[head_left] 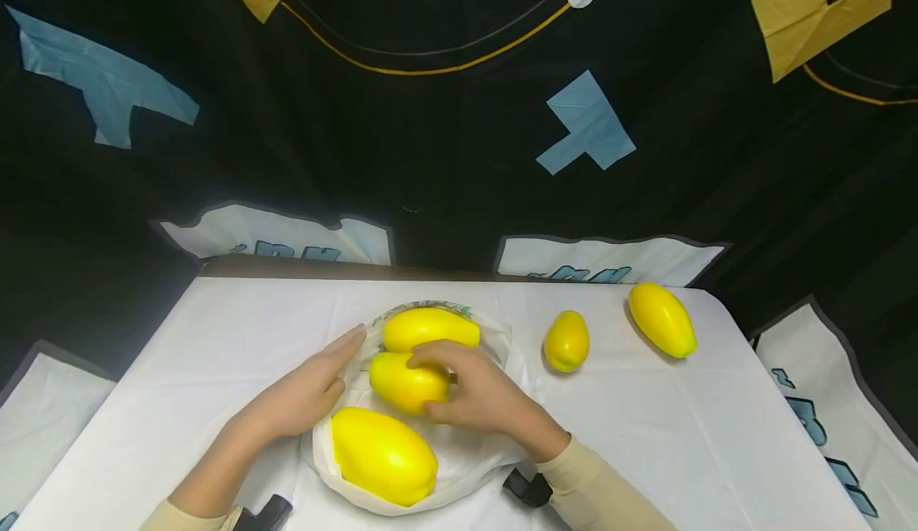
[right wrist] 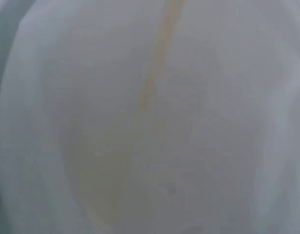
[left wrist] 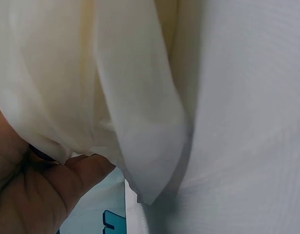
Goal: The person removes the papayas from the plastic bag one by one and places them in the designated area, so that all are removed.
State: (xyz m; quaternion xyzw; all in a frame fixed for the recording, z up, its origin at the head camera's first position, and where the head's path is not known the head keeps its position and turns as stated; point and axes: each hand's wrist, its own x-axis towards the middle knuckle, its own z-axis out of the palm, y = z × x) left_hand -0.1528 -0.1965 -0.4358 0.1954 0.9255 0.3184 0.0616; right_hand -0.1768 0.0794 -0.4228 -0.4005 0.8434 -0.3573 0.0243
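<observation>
A white bag [head_left: 459,475] lies on the table, its mouth facing up. Three smooth yellow papaya-like fruits are in it: one at the back [head_left: 423,329], a middle one [head_left: 402,383] and a larger front one [head_left: 383,455]. My right hand [head_left: 469,383] grips the middle fruit from the right, thumb in front and fingers over the top. Along the bag's left rim rests my left hand [head_left: 301,395], its fingers straight and pointing away from me. In the left wrist view, part of that hand [left wrist: 47,190] touches the bag's cloth-like side [left wrist: 130,97]. Only pale bag material [right wrist: 189,122] fills the right wrist view.
To the right of the bag, a small yellow fruit [head_left: 566,341] stands on the white tablecloth [head_left: 631,451]. Farther right and back lies a larger yellow fruit [head_left: 661,320]. A black curtain [head_left: 445,156] with taped shapes hangs behind the table's far edge.
</observation>
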